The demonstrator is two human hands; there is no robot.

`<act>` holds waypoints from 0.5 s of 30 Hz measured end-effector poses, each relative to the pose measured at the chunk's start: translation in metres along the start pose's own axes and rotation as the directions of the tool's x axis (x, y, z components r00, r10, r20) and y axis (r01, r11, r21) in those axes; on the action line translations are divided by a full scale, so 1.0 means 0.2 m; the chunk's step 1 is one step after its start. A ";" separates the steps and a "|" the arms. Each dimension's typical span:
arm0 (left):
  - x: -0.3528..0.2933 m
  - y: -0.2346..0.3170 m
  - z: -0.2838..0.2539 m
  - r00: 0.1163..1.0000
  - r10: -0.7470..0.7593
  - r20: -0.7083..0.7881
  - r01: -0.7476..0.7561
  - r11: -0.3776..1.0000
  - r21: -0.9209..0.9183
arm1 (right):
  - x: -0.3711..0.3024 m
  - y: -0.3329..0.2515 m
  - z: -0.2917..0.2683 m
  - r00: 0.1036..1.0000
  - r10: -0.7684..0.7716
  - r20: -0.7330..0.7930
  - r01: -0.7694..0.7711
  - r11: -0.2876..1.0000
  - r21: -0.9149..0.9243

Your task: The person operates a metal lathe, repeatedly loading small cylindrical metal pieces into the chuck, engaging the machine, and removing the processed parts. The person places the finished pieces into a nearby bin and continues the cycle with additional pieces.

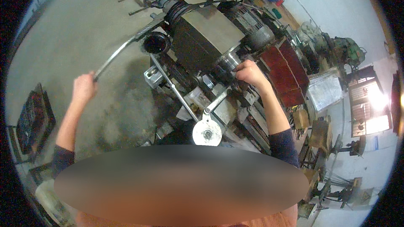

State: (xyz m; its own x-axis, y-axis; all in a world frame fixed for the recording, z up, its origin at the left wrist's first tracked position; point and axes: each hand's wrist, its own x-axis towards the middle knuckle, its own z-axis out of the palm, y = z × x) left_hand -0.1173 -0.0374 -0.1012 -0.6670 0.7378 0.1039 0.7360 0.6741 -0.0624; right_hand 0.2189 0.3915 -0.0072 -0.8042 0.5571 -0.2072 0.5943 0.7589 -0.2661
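Note:
My left hand (85, 87) is closed round the end of a long metal lever (120, 54), which slopes up to the far left end of a greasy metalworking machine (198, 38). My right hand (249, 73) is at the machine's right side, against a shiny metal cylinder (229, 61). Its fingers are curled together, and whatever lies between them is hidden. Between my arms, close to my body, is a pale round disc (207, 133) with a dark hub. A metal rod (174, 87) runs from it toward a black ring-shaped opening (155, 43).
A dark electric motor (252, 27) sits behind the machine, with a dark red box-like part (284, 73) to the right. Farther right are a silvery sheet (324, 89) and cluttered tools. A dark metal stack (35, 120) stands on the floor at left.

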 end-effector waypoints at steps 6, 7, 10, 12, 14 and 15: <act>0.61 -0.60 0.10 0.949 0.156 -0.274 -0.070 0.952 0.299 | 0.01 -0.02 0.01 0.999 0.039 -0.035 -0.039 0.999 0.000; 0.67 -0.65 0.11 0.966 0.124 -0.226 -0.058 0.959 0.276 | 0.01 -0.03 0.00 0.998 0.044 -0.036 -0.045 0.999 -0.013; 0.69 -0.65 0.14 0.991 -0.041 -0.125 0.061 0.984 0.165 | -0.01 -0.05 -0.01 0.995 0.038 -0.090 -0.040 0.999 -0.018; 0.63 -0.52 0.14 0.969 -0.189 -0.157 0.198 0.979 0.043 | -0.05 -0.07 0.01 0.989 0.037 -0.141 -0.048 0.996 -0.077; 0.63 -0.27 0.19 0.869 -0.037 -0.494 -0.156 0.926 -0.344 | -0.12 -0.06 0.02 0.974 -0.013 -0.224 -0.025 0.986 -0.166; 0.60 -0.12 0.25 0.689 0.046 -0.723 -0.284 0.935 -0.211 | -0.16 -0.04 0.02 0.941 -0.089 -0.327 0.074 0.996 -0.059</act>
State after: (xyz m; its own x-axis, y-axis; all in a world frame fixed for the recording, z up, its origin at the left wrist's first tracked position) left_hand -0.2218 0.0368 -0.1365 -0.3419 0.5146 0.7863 0.9025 0.4131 0.1220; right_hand 0.2395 0.3665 -0.0020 -0.8123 0.5670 0.1366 0.5319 0.8163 -0.2251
